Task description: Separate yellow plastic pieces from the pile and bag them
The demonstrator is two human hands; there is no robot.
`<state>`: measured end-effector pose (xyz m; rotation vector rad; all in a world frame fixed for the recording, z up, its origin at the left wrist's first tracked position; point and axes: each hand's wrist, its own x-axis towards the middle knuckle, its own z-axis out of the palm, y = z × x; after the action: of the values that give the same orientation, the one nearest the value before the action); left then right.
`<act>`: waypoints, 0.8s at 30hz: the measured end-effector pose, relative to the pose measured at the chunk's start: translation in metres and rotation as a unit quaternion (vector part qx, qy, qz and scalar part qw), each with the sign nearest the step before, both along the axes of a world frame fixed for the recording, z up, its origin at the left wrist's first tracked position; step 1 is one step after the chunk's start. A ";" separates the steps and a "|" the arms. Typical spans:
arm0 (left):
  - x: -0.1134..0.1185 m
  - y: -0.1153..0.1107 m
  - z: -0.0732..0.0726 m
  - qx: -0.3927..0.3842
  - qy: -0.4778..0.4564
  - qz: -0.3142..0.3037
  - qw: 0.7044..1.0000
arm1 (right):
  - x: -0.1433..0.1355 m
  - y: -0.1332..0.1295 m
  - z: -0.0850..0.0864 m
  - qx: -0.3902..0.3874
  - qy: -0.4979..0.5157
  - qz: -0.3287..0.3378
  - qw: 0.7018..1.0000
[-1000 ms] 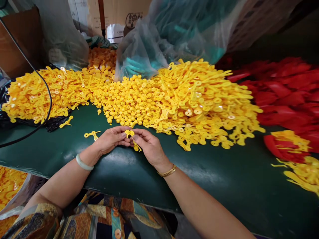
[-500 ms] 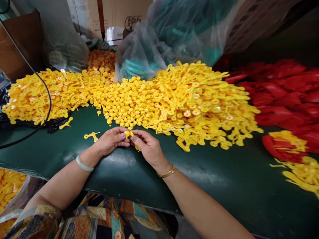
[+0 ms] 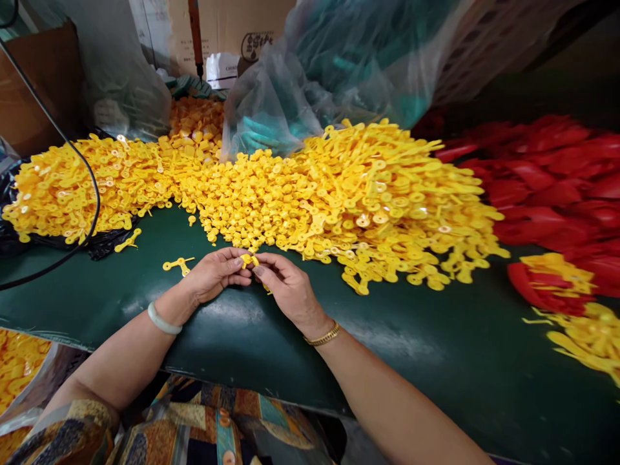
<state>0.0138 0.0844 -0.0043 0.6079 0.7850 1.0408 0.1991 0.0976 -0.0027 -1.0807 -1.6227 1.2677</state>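
I see the left hand (image 3: 213,278) and the right hand (image 3: 294,294) near the middle of the frame, above the counter (image 3: 397,368), both pinching a small yellow piece (image 3: 249,260) between thumb and fingers. It lies just in front of the yellow heap (image 3: 261,194). I judge it to be light, rather stiff plastic, maybe a little slippery; its thin parts could bend, so the thicker round ends seem the better hold.

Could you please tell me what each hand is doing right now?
Left hand: closed, fingertips pinching small yellow pieces.
Right hand: closed, pinching them too.
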 end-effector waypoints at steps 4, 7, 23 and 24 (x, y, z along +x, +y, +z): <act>0.002 -0.001 0.002 0.006 0.012 0.010 1.000 | 0.000 0.001 -0.002 0.034 -0.031 0.000 0.999; 0.005 -0.001 0.001 0.017 0.030 0.026 0.999 | -0.001 0.001 -0.005 0.070 -0.050 -0.012 0.996; 0.029 -0.016 -0.003 0.159 0.248 0.145 0.945 | -0.017 -0.018 -0.017 0.170 -0.081 -0.058 0.980; 0.029 -0.017 -0.003 0.154 0.254 0.154 0.942 | -0.018 -0.019 -0.019 0.189 -0.087 -0.059 0.976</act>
<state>0.0430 0.0678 -0.0074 1.0733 1.2063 1.3279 0.1809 0.0783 -0.0214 -1.0491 -1.8103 0.7630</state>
